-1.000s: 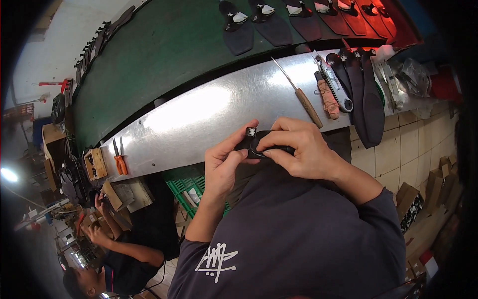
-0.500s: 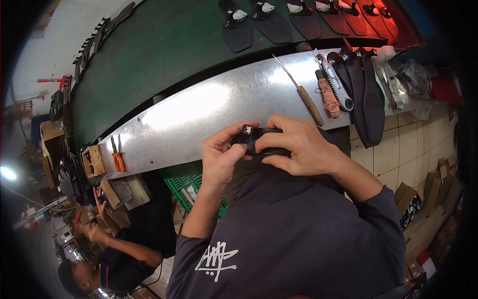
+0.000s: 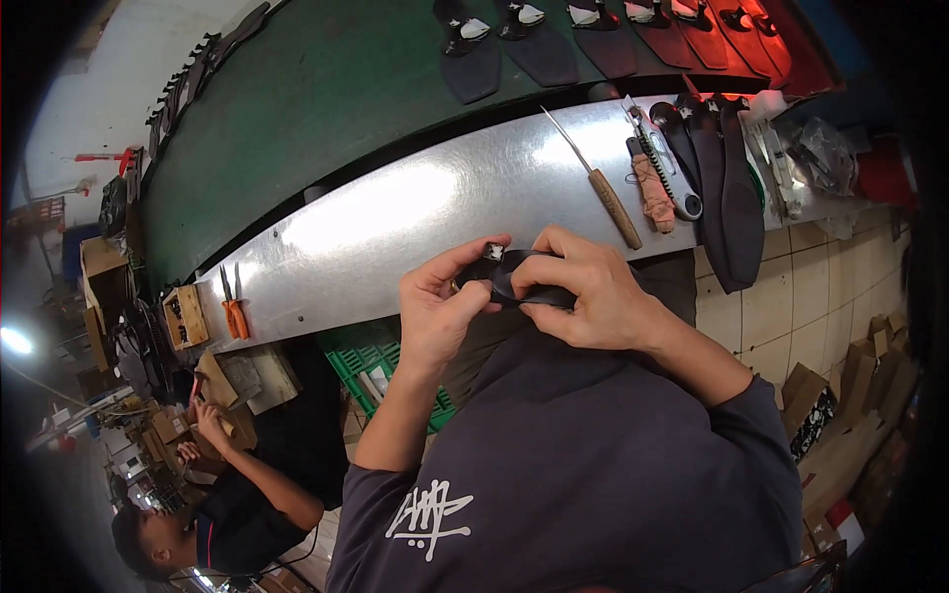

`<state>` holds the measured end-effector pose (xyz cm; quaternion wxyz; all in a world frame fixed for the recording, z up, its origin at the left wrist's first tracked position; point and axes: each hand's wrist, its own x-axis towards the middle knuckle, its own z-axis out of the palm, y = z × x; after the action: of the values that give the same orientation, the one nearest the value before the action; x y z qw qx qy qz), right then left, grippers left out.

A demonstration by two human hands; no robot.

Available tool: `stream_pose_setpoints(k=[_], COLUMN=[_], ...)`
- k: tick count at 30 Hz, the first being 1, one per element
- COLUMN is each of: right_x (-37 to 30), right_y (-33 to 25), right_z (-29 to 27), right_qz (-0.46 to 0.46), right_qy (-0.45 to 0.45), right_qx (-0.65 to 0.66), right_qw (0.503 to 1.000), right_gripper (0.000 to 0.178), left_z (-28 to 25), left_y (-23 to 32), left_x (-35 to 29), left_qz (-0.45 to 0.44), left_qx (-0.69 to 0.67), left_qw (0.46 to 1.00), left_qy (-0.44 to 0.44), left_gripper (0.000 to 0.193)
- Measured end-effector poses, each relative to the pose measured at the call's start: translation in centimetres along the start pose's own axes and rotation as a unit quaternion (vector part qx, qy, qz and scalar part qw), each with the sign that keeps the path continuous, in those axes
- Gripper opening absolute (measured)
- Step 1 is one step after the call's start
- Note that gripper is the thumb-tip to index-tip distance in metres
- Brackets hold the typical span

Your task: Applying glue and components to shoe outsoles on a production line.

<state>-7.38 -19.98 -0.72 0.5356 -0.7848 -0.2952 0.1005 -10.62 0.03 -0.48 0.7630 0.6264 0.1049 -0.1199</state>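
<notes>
Just in front of my body, at the near edge of the metal bench, both hands work on a black sandal with a strap. My left hand pinches its left end, the thumb pressed on the strap and the index finger behind a small black-and-white tip. Fingers of my right hand are curled round the black strap farther right, with thumb and index finger gripping it. The rest of the sandal is largely hidden by my right hand and dark clothing.
The metal bench carries a wooden-handled awl, a cutter knife, a wrapped tool, more black sandals and orange pliers. Behind runs a green belt with a sandal row. A co-worker is at lower left.
My right fingers have shifted slightly on the strap, and more of its black loop shows between my hands. The co-worker's hands have moved.
</notes>
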Motion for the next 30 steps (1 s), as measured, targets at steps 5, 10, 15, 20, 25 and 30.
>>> stream_pose_setpoints(k=[5, 10, 15, 20, 25, 30], right_x=[-0.1, -0.3, -0.2, -0.4, -0.5, -0.5], right_y=[0.0, -0.2, -0.7, -0.7, -0.2, 0.2], right_z=[0.4, 0.6, 0.0, 0.2, 0.2, 0.6], right_qz=[-0.089, -0.157, -0.173, -0.09, -0.062, -0.059], right_qy=[0.054, 0.083, 0.04, 0.093, 0.096, 0.105], right_qx=[-0.076, -0.105, -0.093, -0.072, -0.081, -0.09], right_qw=[0.992, 0.979, 0.98, 0.989, 0.99, 0.989], right_gripper=[0.022, 0.025, 0.028, 0.027, 0.017, 0.017], left_z=[-0.8, -1.8, -1.4, -1.4, -1.1, -0.6], left_y=[0.6, 0.3, 0.1, 0.5, 0.7, 0.7], left_x=[0.7, 1.0, 1.1, 0.3, 0.3, 0.3], left_qz=[-0.092, -0.19, -0.11, -0.132, -0.125, -0.119], left_qx=[-0.087, -0.205, -0.221, -0.106, -0.072, -0.038], left_qw=[0.992, 0.958, 0.967, 0.983, 0.988, 0.991], left_qy=[-0.006, -0.069, -0.071, -0.073, -0.06, -0.054], left_gripper=[0.046, 0.052, 0.056, 0.032, 0.03, 0.03])
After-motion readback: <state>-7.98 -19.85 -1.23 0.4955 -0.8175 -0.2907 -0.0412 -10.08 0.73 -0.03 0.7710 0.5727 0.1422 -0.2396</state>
